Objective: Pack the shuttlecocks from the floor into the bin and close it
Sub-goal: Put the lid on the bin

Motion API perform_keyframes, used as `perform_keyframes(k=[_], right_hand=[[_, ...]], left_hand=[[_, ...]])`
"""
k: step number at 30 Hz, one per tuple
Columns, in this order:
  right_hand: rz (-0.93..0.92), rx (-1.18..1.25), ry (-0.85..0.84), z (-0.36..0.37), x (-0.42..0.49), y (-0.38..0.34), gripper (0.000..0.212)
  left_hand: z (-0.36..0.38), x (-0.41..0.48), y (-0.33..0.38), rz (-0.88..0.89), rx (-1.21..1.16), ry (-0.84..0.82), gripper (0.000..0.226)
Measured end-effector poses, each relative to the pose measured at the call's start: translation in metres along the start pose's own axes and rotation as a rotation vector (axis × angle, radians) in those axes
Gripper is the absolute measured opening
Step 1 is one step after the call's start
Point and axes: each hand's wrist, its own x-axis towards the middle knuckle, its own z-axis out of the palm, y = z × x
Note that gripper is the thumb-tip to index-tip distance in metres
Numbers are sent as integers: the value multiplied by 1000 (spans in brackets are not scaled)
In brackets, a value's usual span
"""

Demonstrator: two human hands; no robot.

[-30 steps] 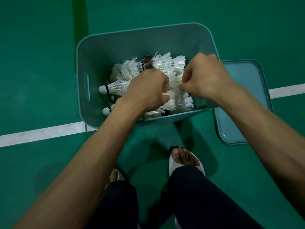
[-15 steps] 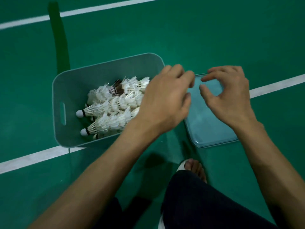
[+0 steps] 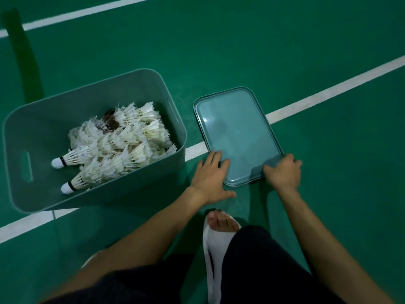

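Head view: right grip (image 3: 282, 172) clasps the lid (image 3: 236, 132), left grip (image 3: 210, 178) lies flat, released, on its edge; lifting lopsided, I could drop it.

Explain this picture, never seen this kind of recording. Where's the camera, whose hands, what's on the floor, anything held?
There is no machine here: a person works bare-handed. The single camera sits on their head and looks forward and down, which is why you see both forearms from above. On the green floor stands an open grey bin with a pile of white shuttlecocks inside. To its right, the lid lies flat across a white line. The left hand rests on the lid's near left corner with straight fingers. The right hand curls its fingers round the near right corner and grips it. The lid does not look lifted yet. Below is a foot in a white slipper.
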Motion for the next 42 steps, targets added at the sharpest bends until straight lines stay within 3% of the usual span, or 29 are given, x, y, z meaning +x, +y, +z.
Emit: perform_keyframes(k=[2, 4, 6, 9, 11, 14, 17, 19, 21, 23, 29, 30, 32, 33, 35, 37, 40, 42], right_hand=[[87, 100, -20, 1, 2, 5, 52], [103, 185, -4, -3, 7, 12, 28], [77, 234, 9, -13, 10, 18, 36], [5, 378, -126, -42, -4, 13, 35], [-127, 548, -184, -67, -32, 1, 27], [-446, 583, 69, -99, -83, -24, 26], [-600, 538, 251, -117, -138, -61, 22], [-762, 611, 182, -130, -174, -93, 15], [-1001, 661, -18, -143, -205, -126, 11], [-1130, 646, -58, -146, -203, -147, 17], [-793, 321, 272, -118, -125, -172, 78], [-762, 262, 221, -108, -119, -179, 88], [-659, 297, -79, -83, -121, -199, 101], [-605, 356, -235, -71, -128, -210, 98], [-599, 434, -415, -50, -139, -226, 68], [-691, 376, -326, -33, -147, -235, 38], [-730, 267, -106, -23, -156, -243, 32], [-707, 305, -79, -20, -156, -245, 35]], left_hand=[[9, -7, -3, 10, -23, 2, 116], [13, -12, -10, 40, -13, 15, 115], [13, -19, -19, 66, -13, 32, 109], [9, -30, -17, 31, -104, 56, 111], [3, -40, -3, 54, -203, 101, 121], [-15, -66, 30, 215, -280, 238, 122], [-27, -100, 52, 304, -449, 495, 99], [-39, -119, 48, 300, -555, 687, 83], [-65, -139, 34, 168, -682, 856, 65], [-95, -160, 14, 30, -814, 947, 44], [-133, -230, -83, -175, -900, 1159, 47], [-135, -239, -98, -227, -971, 1178, 43], [-135, -253, -126, -328, -1121, 1212, 35], [-132, -258, -137, -377, -1181, 1226, 32], [-124, -264, -150, -497, -1191, 1238, 25], [-110, -266, -159, -630, -948, 1236, 19], [-97, -263, -176, -815, -457, 1037, 49], [-96, -261, -184, -846, -534, 922, 64]])
